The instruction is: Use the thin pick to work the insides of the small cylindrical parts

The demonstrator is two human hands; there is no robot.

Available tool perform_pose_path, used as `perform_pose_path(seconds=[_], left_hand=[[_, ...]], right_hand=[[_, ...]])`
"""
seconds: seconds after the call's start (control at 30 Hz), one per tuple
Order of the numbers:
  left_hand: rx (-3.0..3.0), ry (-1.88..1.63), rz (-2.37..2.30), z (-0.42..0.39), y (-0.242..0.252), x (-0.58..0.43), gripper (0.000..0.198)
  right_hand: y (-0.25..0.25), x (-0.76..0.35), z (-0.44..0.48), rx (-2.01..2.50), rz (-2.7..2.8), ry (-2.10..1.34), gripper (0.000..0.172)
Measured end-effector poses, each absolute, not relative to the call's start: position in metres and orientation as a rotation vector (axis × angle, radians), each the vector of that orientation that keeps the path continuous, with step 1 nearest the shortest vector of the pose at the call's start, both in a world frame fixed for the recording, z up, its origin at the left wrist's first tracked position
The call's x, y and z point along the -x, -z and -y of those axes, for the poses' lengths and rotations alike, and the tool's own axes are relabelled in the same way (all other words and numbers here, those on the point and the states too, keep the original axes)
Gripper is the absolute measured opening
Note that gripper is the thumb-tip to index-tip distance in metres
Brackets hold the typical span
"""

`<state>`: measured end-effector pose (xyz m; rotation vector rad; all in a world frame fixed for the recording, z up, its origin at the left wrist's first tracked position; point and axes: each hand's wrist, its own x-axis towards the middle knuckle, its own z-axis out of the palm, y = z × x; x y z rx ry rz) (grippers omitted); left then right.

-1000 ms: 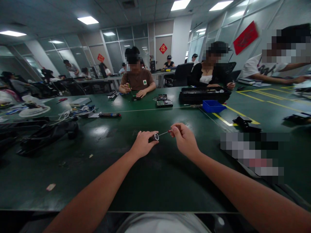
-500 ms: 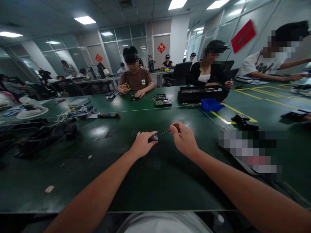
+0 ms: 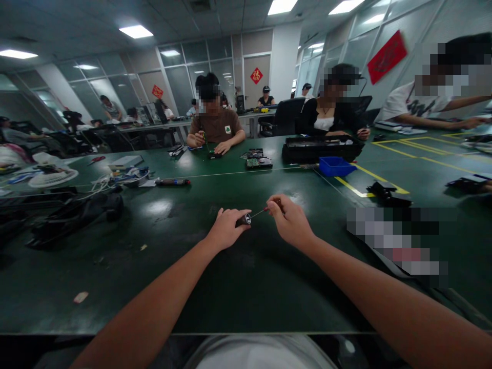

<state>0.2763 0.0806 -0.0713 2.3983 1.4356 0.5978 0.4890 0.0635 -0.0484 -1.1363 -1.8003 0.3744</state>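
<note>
My left hand [image 3: 226, 228] is closed round a small black flashlight [image 3: 243, 220], whose round, silvery end faces right. Most of its body is hidden in my palm. A slim screwdriver [image 3: 260, 212] with a red collar is pinched in my right hand [image 3: 286, 215], its handle largely covered by the fingers. The thin metal shaft points left, and its tip is at the flashlight's open end; whether it touches cannot be made out. Both hands are just above the green table [image 3: 230, 292].
A blue tray [image 3: 336, 166] and a long black housing [image 3: 323, 149] lie at the back right. Circuit boards [image 3: 259, 162] are near the middle. A dark cylindrical tool [image 3: 172, 182] and black parts [image 3: 77, 215] lie left. A person [image 3: 217, 123] works opposite.
The screwdriver in my right hand has moved slightly left, bringing its tip closer to the flashlight's end. My left hand has hardly moved.
</note>
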Motion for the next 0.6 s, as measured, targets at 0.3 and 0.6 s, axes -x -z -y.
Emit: perform_pose_path(seconds=[0.3, 0.6], left_hand=[[-2.408, -0.576, -1.413, -0.0821, 0.0743, -0.2750, 0.044], [-2.361, -0.552, -1.418, -0.0814, 0.0730, -0.2767, 0.042]], right_hand=[[0.0498, -0.4891, -0.0662, 1.180, 1.813, -0.409, 0.020], [0.0459, -0.4886, -0.0648, 1.265, 1.822, -0.271, 0.018]])
